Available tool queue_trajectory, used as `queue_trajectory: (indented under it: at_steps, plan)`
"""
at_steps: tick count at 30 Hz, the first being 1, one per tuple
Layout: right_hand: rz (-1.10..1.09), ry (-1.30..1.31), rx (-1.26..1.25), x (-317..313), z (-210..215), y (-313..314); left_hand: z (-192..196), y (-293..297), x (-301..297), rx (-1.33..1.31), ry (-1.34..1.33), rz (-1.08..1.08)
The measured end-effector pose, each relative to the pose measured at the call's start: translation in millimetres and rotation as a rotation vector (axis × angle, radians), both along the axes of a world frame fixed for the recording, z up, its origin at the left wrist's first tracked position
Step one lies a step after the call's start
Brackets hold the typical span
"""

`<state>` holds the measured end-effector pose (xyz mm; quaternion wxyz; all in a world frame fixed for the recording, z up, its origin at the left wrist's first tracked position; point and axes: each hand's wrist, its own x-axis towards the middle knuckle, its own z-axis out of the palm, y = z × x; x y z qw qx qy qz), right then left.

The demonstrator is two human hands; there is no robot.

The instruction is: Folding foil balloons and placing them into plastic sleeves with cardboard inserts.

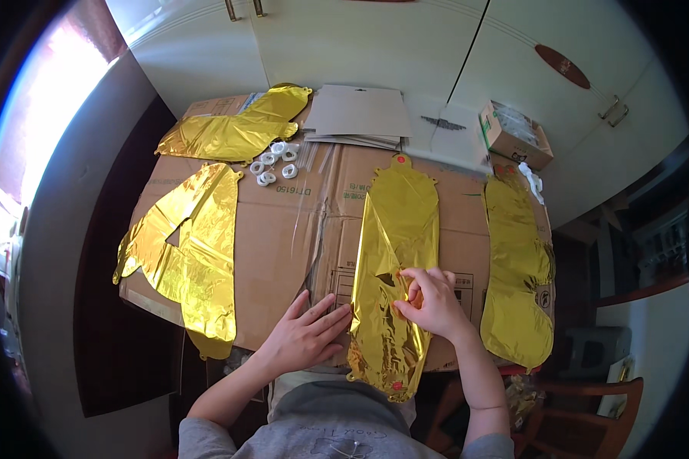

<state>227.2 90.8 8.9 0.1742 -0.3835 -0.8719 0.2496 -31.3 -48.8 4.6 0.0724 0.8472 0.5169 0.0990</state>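
A long, flat gold foil balloon point(398, 206) lies lengthwise in front of me on the cardboard, with small tabs at its edges and a red dot near each end. My right hand point(432, 302) is over its lower half, fingers curled and thumb bent in, gripping a crease of the foil. How much foil is between the fingertips is partly hidden. My left hand point(306, 333) rests flat with fingers spread, fingertips at the balloon's left edge. The foil beneath the hands is wrinkled.
Gold foil balloons lie at left point(210, 237), far left point(230, 130) and right point(513, 268). White ribbon rolls point(268, 158) sit by grey boards point(360, 111). A small carton point(517, 134) stands at the far right. Cardboard point(279, 222) covers the table; a wooden chair point(582, 428) is lower right.
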Motion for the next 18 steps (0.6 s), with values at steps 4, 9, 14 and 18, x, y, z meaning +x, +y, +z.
queue_trajectory:
  at_steps: [4, 9, 14, 18]
  plan:
    - [-0.009, 0.045, -0.002, 0.7, -2.9, 0.4, -1.0, 1.3, 0.9, -0.007, -0.013, 0.002]
    - [-0.029, 0.071, 0.218, -0.8, -9.6, 4.3, 0.3, 2.6, 2.0, -0.016, 0.007, -0.029]
    - [-0.023, 0.049, 0.170, 1.1, -7.8, 1.5, -0.4, 5.1, 3.5, -0.024, 0.004, -0.048]
    - [0.014, 0.034, 0.144, -0.4, -11.0, 2.0, 0.6, 4.8, 2.5, -0.037, -0.017, -0.047]
